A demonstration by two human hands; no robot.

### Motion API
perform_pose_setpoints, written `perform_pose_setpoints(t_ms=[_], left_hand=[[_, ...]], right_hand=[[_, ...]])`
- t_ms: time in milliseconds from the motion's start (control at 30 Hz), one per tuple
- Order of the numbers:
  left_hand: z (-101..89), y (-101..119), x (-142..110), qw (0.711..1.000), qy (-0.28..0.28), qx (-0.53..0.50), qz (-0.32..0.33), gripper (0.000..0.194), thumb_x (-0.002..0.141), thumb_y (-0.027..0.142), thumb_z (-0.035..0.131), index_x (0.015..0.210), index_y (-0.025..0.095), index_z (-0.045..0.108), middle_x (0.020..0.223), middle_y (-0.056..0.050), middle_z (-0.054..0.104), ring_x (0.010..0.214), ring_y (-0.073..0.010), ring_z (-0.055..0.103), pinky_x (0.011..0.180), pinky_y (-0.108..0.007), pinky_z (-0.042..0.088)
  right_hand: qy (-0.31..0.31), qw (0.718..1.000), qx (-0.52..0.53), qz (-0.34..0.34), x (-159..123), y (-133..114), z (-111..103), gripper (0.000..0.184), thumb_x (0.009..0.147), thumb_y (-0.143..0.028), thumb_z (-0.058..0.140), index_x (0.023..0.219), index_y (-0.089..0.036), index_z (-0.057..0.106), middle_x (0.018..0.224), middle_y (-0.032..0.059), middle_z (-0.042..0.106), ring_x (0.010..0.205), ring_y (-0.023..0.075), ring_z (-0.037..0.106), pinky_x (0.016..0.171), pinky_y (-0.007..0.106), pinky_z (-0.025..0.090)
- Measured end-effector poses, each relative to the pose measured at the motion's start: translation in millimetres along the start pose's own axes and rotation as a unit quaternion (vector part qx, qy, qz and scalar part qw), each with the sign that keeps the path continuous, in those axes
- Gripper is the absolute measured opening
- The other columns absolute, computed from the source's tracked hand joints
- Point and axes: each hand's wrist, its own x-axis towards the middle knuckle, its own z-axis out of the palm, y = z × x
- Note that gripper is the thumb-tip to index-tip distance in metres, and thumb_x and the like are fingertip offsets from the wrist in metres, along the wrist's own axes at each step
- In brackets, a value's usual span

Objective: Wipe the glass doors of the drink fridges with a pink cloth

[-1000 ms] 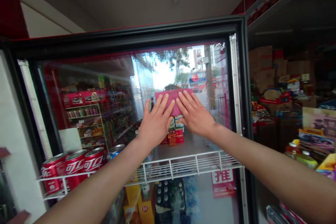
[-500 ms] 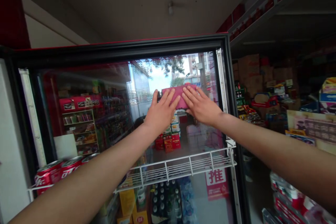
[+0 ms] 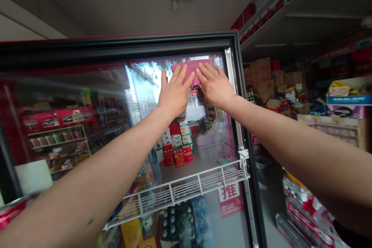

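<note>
Both arms reach up to a glass door (image 3: 107, 108) with a black frame. A folded pink cloth (image 3: 191, 70) lies flat on the glass near its upper right corner. My left hand (image 3: 174, 90) rests on the cloth's left part, fingers spread. On its right part lies my right hand (image 3: 216, 86), with the fingers stretched out flat. The cloth is pressed against the pane rather than gripped. Its middle shows between the two hands.
A white wire rack (image 3: 186, 190) crosses the door below my hands. A red can (image 3: 14, 211) stands at the lower left. Below the rack a red-and-white sign (image 3: 230, 197) is on the glass. Boxes (image 3: 347, 100) and packed bottles (image 3: 308, 201) stand to the right.
Both hands and the pink cloth have moved up the glass, toward the top of the frame. The view has shifted a little to the right.
</note>
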Motion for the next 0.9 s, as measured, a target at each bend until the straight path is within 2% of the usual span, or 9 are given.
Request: perform_pose_setpoints(t_ms=[200,367,567,700,800,900], left_hand=[[21.2,26,-34,1.000,-0.002,-0.002,0.021,0.062,0.111,0.029,0.038,0.172,0.021,0.039,0.186,-0.016,0.026,0.171,-0.0380,0.028,0.137,-0.075,0.010],[32.6,49,-59,0.999,-0.009,0.016,0.041,0.061,0.111,0.025,0.037,0.171,0.020,0.042,0.184,-0.016,0.032,0.166,-0.0381,0.039,0.137,-0.071,0.014],[41.4,77,-98,0.993,-0.046,0.026,0.109,0.060,0.115,0.043,0.031,0.168,0.020,0.049,0.176,-0.016,0.047,0.155,-0.0368,0.052,0.138,-0.069,0.016],[48.0,92,-125,0.983,-0.068,0.052,0.161,0.058,0.113,0.032,0.036,0.168,0.020,0.049,0.173,-0.014,0.052,0.153,-0.0337,0.054,0.138,-0.069,0.021],[51.0,95,-131,0.976,-0.068,0.086,0.188,0.059,0.109,0.026,0.040,0.168,0.020,0.050,0.171,-0.012,0.055,0.152,-0.0325,0.055,0.136,-0.068,0.027],[48.7,89,-117,0.976,-0.054,0.100,0.185,0.060,0.109,0.023,0.038,0.168,0.021,0.050,0.171,-0.012,0.056,0.152,-0.0314,0.055,0.136,-0.066,0.029]], right_hand=[[-0.025,1.000,0.010,0.006,-52,-14,8,0.068,0.106,-0.018,0.042,0.172,-0.004,0.037,0.181,0.0221,0.035,0.169,0.0403,0.032,0.137,0.069,0.025],[-0.048,0.999,-0.011,0.006,-90,-24,10,0.064,0.108,-0.016,0.043,0.170,0.000,0.041,0.179,0.0249,0.037,0.167,0.0430,0.036,0.137,0.067,0.031],[-0.071,0.996,-0.019,-0.041,-152,-39,6,0.058,0.110,-0.025,0.052,0.161,0.002,0.053,0.172,0.0276,0.047,0.161,0.0441,0.047,0.135,0.062,0.039],[-0.070,0.994,-0.030,-0.077,-191,-51,6,0.059,0.109,-0.030,0.058,0.156,0.005,0.059,0.167,0.0317,0.051,0.157,0.0467,0.052,0.131,0.062,0.046],[-0.066,0.993,-0.041,-0.092,-202,-54,9,0.063,0.106,-0.030,0.063,0.156,0.007,0.057,0.168,0.0345,0.047,0.157,0.0488,0.051,0.129,0.065,0.047],[-0.066,0.992,-0.048,-0.098,-190,-43,10,0.063,0.107,-0.028,0.061,0.159,0.007,0.053,0.171,0.0337,0.042,0.160,0.0480,0.046,0.130,0.065,0.045]])
